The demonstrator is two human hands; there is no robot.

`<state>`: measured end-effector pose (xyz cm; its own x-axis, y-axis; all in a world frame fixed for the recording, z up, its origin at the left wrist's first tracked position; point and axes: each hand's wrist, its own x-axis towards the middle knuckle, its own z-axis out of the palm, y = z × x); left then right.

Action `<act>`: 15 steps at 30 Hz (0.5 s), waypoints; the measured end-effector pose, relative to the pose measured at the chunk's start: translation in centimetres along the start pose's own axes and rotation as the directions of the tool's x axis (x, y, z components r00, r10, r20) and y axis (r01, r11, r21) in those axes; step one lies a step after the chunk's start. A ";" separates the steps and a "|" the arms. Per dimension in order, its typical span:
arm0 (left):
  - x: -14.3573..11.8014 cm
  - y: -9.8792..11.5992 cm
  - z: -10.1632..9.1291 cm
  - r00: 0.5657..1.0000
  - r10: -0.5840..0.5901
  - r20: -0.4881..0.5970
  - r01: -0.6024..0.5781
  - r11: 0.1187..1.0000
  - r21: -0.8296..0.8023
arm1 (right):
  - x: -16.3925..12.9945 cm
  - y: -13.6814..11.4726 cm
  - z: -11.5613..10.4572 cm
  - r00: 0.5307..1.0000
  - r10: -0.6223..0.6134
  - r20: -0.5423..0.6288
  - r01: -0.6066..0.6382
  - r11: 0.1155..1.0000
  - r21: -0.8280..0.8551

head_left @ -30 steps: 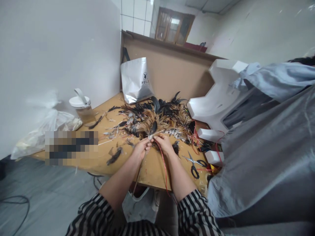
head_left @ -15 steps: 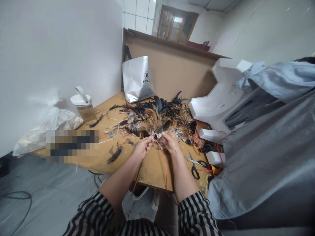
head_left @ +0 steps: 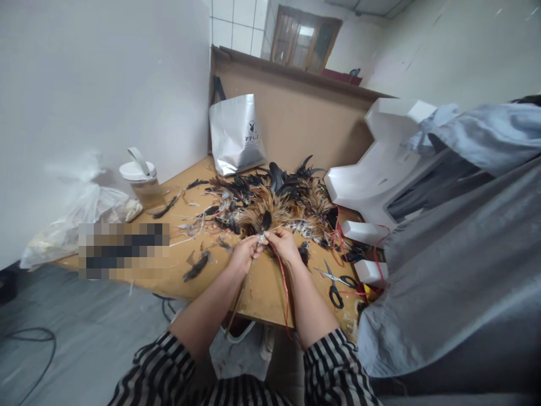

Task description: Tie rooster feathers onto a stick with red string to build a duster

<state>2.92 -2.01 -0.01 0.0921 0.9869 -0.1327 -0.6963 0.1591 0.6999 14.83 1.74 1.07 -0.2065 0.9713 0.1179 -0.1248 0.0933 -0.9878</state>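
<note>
My left hand is closed around the upper end of a thin stick, which slants down past the table's front edge. At its fingertips my right hand pinches the base of a small black feather, which stands upright against the stick's top. The fingertips of both hands meet there, hiding the exact join. A red string hangs down beside my right wrist. Just beyond the hands lies a heap of brown feathers and long black feathers.
Black-handled scissors lie open on the table, right of my forearm. Behind stand a silver bag and a lidded jug. A plastic bag rests at left. White foam pieces and grey cloth border the right side.
My right hand has moved left to meet my left hand, bringing the small black feather to the stick's top. My left hand has barely moved.
</note>
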 end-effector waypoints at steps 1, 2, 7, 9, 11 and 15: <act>-0.1 0.0 0.1 1.000 0.012 0.003 -0.012 1.000 0.006 | 0.0 0.1 0.0 1.000 0.004 -0.002 -0.004 1.000 -0.001; -0.1 0.1 0.1 1.000 0.024 0.004 -0.024 1.000 0.018 | 0.0 0.1 0.1 1.000 0.009 -0.007 -0.009 1.000 0.002; -0.4 0.2 0.5 0.997 0.083 -0.008 -0.082 0.992 0.097 | -0.1 0.3 0.5 0.999 0.025 -0.032 -0.024 0.999 0.021; -0.4 0.1 0.5 0.995 0.096 -0.008 -0.095 0.989 0.112 | -0.1 0.3 0.7 0.998 0.039 -0.040 -0.038 0.999 0.028; -0.4 0.0 0.5 0.994 0.109 -0.009 -0.107 0.986 0.125 | -0.2 0.4 0.9 0.997 0.061 -0.052 -0.058 0.997 0.044; -0.3 0.0 0.3 0.988 0.153 -0.020 -0.149 0.979 0.138 | -0.6 0.1 1.4 0.988 0.119 -0.096 -0.109 0.988 0.108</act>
<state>3.15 -2.31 0.26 -0.0297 0.9988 -0.0384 -0.5976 0.0130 0.8017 13.60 0.91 1.09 -0.1257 0.9920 -0.0113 -0.2060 -0.0372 -0.9779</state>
